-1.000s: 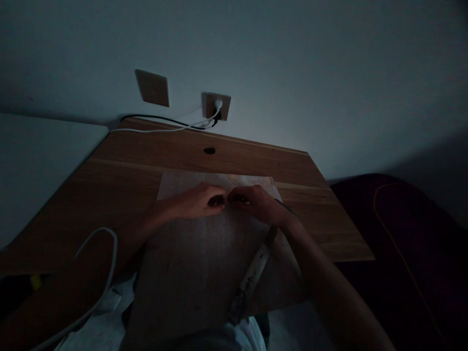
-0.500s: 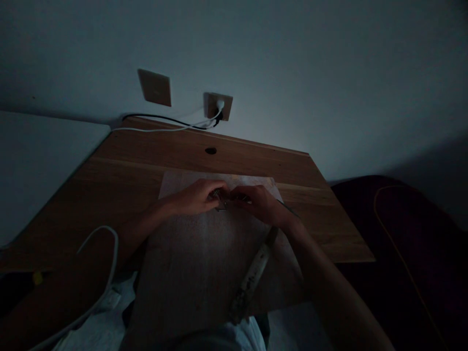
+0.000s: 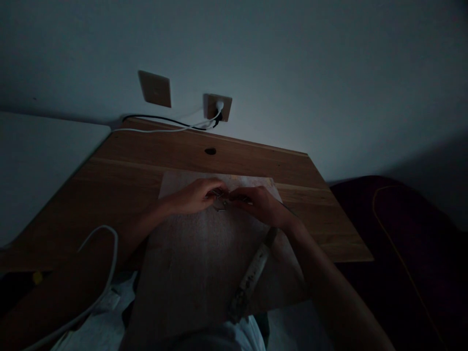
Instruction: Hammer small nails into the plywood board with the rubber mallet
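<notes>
Over the far part of a flat board (image 3: 183, 273), my left hand (image 3: 199, 195) and my right hand (image 3: 258, 201) meet with fingertips close together. My left hand is closed, with thin shiny metal pieces (image 3: 218, 193), perhaps nails, showing between its fingers. Another thin metal piece (image 3: 221, 210) shows just below these fingertips, on or near the board. The fingers of my right hand are bent into a pinch, and a thin glint shows under them; what they hold is too dark to name. Below my right wrist, a worn tool with a pale, stained handle (image 3: 254, 268) lies slanted across the board.
The board rests on a wooden desk (image 3: 120, 178) against the wall. White and black cables run along its back to a wall socket (image 3: 218, 107). A white cable (image 3: 116, 248) loops by my left arm. A dark rounded piece of furniture (image 3: 413, 234) stands at right.
The thin metal pieces at my left fingertips have shifted slightly and show a little more. Both hands stay in nearly the same place, and the tool has not moved.
</notes>
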`<act>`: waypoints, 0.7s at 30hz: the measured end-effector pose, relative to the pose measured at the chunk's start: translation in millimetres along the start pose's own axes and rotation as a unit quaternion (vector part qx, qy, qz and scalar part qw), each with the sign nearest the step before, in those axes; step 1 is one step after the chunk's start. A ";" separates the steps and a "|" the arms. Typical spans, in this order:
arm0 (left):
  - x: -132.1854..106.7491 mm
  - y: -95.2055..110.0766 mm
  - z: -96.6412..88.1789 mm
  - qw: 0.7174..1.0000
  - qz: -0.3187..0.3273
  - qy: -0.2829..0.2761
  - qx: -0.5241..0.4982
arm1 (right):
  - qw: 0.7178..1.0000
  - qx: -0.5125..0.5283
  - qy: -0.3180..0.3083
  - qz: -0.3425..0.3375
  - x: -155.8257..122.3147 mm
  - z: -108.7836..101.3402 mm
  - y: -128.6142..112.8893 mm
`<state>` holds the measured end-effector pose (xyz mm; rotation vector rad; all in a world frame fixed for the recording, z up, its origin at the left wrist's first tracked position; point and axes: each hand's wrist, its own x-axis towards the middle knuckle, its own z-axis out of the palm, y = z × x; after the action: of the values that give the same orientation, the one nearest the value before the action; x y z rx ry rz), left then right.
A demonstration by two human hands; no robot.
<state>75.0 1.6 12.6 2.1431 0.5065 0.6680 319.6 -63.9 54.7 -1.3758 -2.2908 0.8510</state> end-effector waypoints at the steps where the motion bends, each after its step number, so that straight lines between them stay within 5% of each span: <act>1: 0.0 -0.7 0.2 1.000 -0.001 0.002 0.004 | 1.000 -0.002 -0.002 -0.002 -0.4 -0.3 -1.8; 17: 0.6 -3.4 2.7 1.000 0.005 0.024 -0.005 | 0.999 0.022 0.024 0.001 -14.3 0.6 -10.5; 21: -1.7 -5.4 1.9 0.996 0.014 0.034 0.079 | 0.997 0.036 0.072 0.003 -23.8 1.9 -4.3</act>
<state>74.2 2.7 6.8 2.2857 0.5834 0.7406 326.9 -86.9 56.5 -1.3664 -2.1278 0.8003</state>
